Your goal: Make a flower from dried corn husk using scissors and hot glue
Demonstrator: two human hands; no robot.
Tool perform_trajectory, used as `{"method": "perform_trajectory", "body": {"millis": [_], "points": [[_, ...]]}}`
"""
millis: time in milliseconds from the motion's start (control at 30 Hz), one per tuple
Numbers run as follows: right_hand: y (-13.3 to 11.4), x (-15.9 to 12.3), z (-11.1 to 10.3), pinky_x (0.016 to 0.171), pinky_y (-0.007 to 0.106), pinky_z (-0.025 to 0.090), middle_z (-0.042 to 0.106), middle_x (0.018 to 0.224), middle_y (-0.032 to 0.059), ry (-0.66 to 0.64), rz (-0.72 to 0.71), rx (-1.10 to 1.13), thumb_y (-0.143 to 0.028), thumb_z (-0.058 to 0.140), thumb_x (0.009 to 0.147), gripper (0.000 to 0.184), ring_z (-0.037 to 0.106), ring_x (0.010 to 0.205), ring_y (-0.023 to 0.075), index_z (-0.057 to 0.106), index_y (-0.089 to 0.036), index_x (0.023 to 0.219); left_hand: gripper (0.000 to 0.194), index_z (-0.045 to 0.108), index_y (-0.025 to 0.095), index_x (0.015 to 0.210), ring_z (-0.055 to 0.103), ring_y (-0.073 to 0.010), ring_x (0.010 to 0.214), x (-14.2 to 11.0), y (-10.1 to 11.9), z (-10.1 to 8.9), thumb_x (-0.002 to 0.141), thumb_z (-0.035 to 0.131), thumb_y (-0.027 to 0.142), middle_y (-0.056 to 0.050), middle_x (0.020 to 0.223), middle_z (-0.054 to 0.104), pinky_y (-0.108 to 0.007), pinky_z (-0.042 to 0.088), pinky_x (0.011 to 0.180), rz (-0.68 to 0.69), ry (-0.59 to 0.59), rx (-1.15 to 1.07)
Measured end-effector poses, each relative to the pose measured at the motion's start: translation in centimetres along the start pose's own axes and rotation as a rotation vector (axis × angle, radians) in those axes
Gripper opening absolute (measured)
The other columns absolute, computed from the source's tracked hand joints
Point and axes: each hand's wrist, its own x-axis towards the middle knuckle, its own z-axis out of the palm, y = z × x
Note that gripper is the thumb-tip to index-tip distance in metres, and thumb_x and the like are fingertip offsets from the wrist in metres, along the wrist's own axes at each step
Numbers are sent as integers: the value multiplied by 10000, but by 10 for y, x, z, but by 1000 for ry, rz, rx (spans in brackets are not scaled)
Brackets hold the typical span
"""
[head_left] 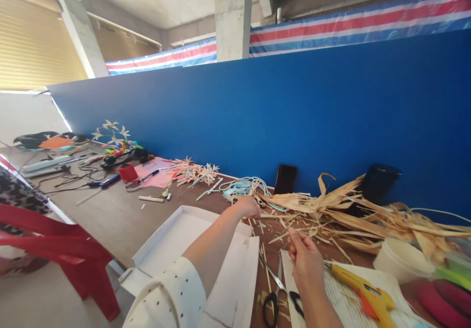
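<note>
My left hand reaches across an open white cardboard box to the pile at its far edge. It touches or hovers by light blue cords and dry straw-coloured scraps; its fingertips are hidden. My right hand is closed, thumb and forefinger pinched together over the brown table. Whatever is between them is too small to make out. Below and left of it lie black-handled scissors, blades slightly apart. Dried husk strips spread beyond both hands.
A yellow glue gun lies on printed paper at right, near a white tub. A phone and a dark cup stand by the blue partition. Husk flowers and red thread lie left; a red chair stands nearby.
</note>
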Motion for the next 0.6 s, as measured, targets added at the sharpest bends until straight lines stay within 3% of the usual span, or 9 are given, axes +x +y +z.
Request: {"method": "perform_trajectory", "body": {"millis": [167, 333, 600], "points": [[-3, -1, 2, 370, 155, 228, 421, 492, -77, -5, 15, -1, -378, 728, 623, 276, 313, 437, 42, 612, -174, 767, 154, 619, 164, 800, 602, -104, 688, -20, 5, 7, 725, 525, 260, -25, 825, 677, -185, 450, 590, 112, -48, -289], [-8, -3, 3, 366, 155, 235, 430, 509, -74, -8, 10, -6, -379, 730, 619, 278, 319, 432, 39, 615, -173, 765, 252, 573, 119, 730, 578, -102, 643, -32, 8, 23, 601, 694, 298, -52, 751, 651, -191, 409, 552, 183, -113, -872], [-11, -4, 4, 362, 141, 248, 448, 509, -75, 30, 41, -23, -379, 751, 585, 305, 352, 429, 34, 620, -178, 773, 377, 593, 117, 780, 503, -59, 565, -51, 10, 53, 512, 778, 306, 6, 661, 569, -198, 386, 584, 228, -203, -1162]]}}
